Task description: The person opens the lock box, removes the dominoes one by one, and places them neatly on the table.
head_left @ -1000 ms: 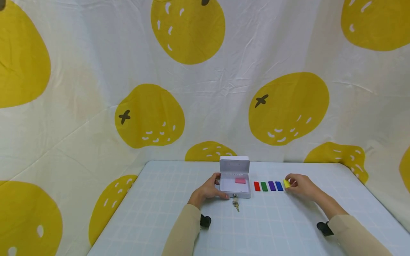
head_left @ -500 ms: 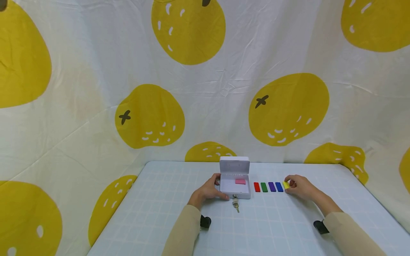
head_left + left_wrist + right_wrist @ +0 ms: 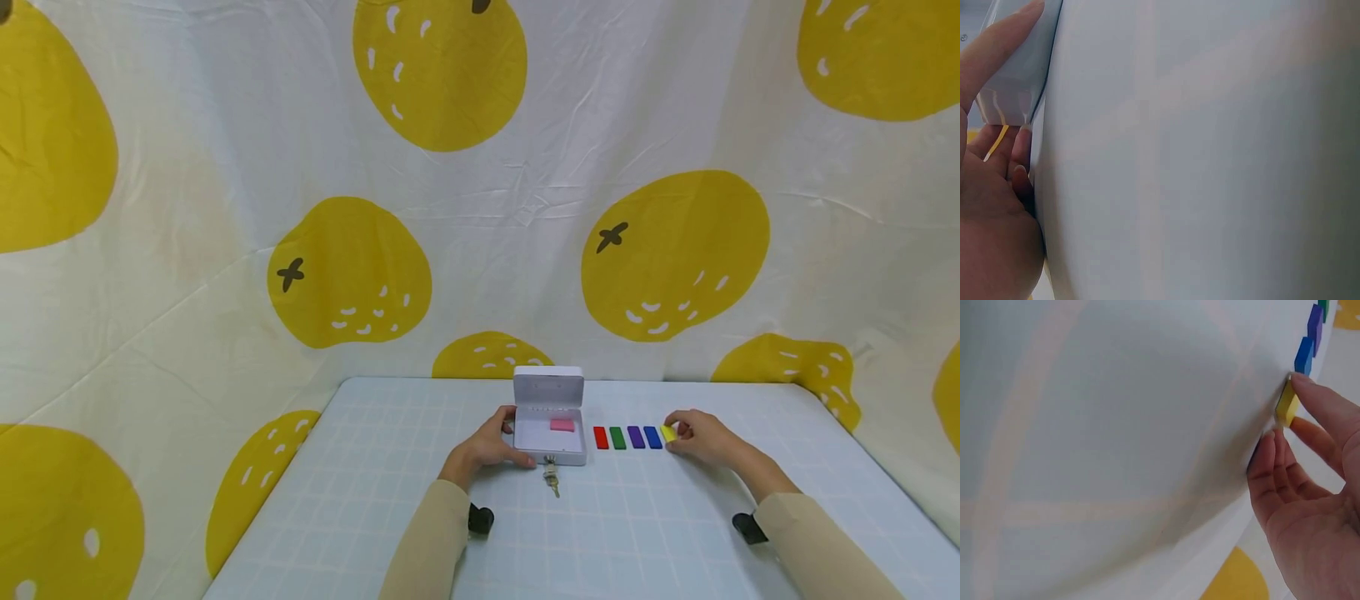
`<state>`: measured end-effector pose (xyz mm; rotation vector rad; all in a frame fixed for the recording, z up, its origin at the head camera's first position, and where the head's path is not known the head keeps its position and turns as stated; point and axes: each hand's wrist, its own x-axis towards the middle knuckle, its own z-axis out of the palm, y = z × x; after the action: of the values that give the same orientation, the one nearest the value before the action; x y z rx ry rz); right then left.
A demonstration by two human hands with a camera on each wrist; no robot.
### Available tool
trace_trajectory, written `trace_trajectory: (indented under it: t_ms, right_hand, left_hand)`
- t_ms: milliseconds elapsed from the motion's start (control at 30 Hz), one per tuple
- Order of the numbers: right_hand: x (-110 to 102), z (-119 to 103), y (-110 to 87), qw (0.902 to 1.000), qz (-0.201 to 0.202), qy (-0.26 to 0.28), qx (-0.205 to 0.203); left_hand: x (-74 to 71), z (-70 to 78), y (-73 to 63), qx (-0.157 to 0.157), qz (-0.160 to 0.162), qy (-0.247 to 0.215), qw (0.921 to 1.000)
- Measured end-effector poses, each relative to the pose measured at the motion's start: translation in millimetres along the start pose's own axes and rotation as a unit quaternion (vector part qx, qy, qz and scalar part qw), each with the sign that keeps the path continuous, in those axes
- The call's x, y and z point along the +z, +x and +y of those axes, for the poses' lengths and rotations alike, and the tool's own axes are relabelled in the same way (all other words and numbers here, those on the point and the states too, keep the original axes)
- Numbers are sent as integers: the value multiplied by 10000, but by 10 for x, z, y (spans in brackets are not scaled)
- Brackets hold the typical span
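A small white metal lock box (image 3: 549, 457) stands with its lid up, and a pink block (image 3: 562, 425) lies inside. My left hand (image 3: 492, 440) grips the box's left side, thumb along the front and the other fingers at the side, as the left wrist view also shows. Keys (image 3: 551, 480) hang from the front lock. To the right, my right hand (image 3: 705, 437) pinches a yellow block (image 3: 1286, 407) between thumb and finger, right at the table. It sits at the right end of a row, beside the blue block (image 3: 652, 437).
Between box and blue block lie a red block (image 3: 601, 437), a green block (image 3: 617, 437) and a purple block (image 3: 636, 437). The table (image 3: 592, 546) has a pale checked cover. A curtain with yellow fruit (image 3: 675, 254) hangs behind its far edge.
The yellow block has gone from tilted to lying flatter and slightly nearer the blue block. My right hand and forearm have shifted a little left; the left hand keeps its hold on the box.
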<state>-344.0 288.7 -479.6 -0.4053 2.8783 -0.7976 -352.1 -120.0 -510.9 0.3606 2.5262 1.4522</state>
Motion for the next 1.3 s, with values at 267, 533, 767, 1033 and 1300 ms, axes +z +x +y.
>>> trace_trajectory:
  t_ms: [267,533,767,1033,1300]
  right_hand:
    - [1,34,-9,10000,-22,-4,4]
    - [-13,73,-76,9997,-104,28,208]
    - [-47,50,-164,10000,-51,15,17]
    - [-84,-1,-250,9998,82,-116,-119]
    - [-98,-261,-317,9994,145,19,-313]
  left_hand:
    - [2,7,-12,-76,33,95,9999]
    - [12,12,-17,-47,-22,28,10000]
    - [1,-8,26,-149,-18,155,9998]
    - [6,19,-2,-206,-49,29,9998]
    - [-5,27,-12,-171,-10,26,9999]
